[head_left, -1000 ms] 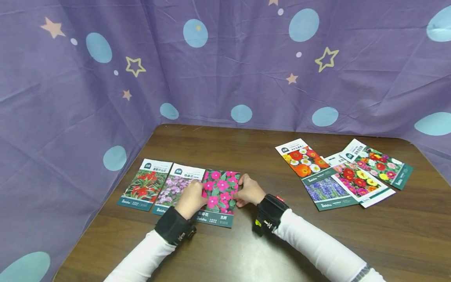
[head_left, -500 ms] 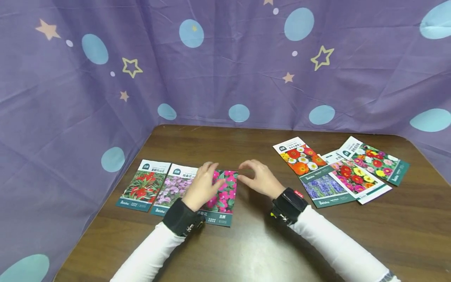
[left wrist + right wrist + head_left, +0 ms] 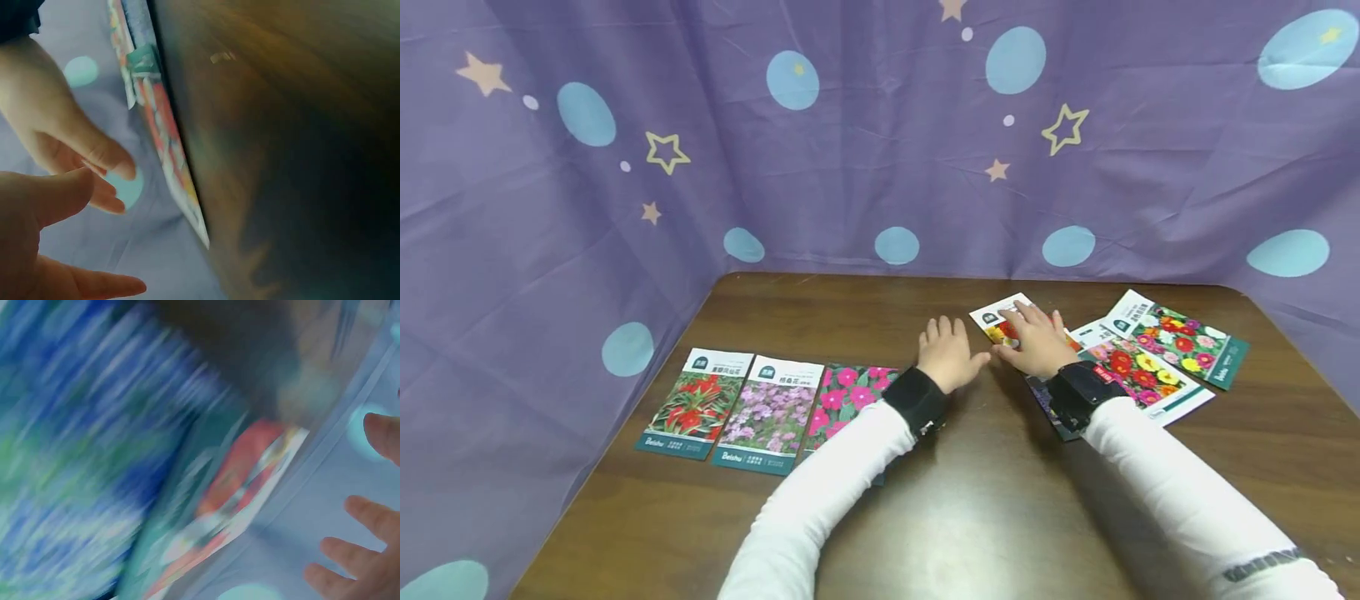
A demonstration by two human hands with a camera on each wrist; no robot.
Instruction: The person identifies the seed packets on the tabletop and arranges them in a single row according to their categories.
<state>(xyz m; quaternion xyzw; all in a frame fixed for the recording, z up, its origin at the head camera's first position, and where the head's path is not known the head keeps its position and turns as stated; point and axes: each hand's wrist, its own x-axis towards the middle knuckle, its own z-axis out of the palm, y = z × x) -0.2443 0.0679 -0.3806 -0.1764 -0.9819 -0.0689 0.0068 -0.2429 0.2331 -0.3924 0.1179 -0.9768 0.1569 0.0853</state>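
My right hand [image 3: 1037, 346] is spread above the orange poppy seed packet [image 3: 997, 312], hiding much of it. In the right wrist view its fingers [image 3: 369, 525] are apart, with nothing between them. Beside it, my left hand [image 3: 947, 358] hovers over the table, fingers straight and holding nothing. Three flower seed packets lie in a row at the left: red flowers [image 3: 696, 404], pale purple flowers [image 3: 771, 412] and bright pink flowers [image 3: 846, 392]. My left sleeve covers part of the pink one. A blue-flowered packet [image 3: 94, 456] fills the left of the right wrist view, blurred.
Two more packets, one with red and yellow blooms [image 3: 1142, 379] and one with mixed blooms [image 3: 1187, 342], overlap at the right of the wooden table [image 3: 940, 517]. A purple curtain [image 3: 865, 167] with stars and dots hangs behind the table.
Both hands have left the pink-flowered packet, which lies third in the row. My right hand has moved right to the poppy packet; my left hand has moved right and away from me.
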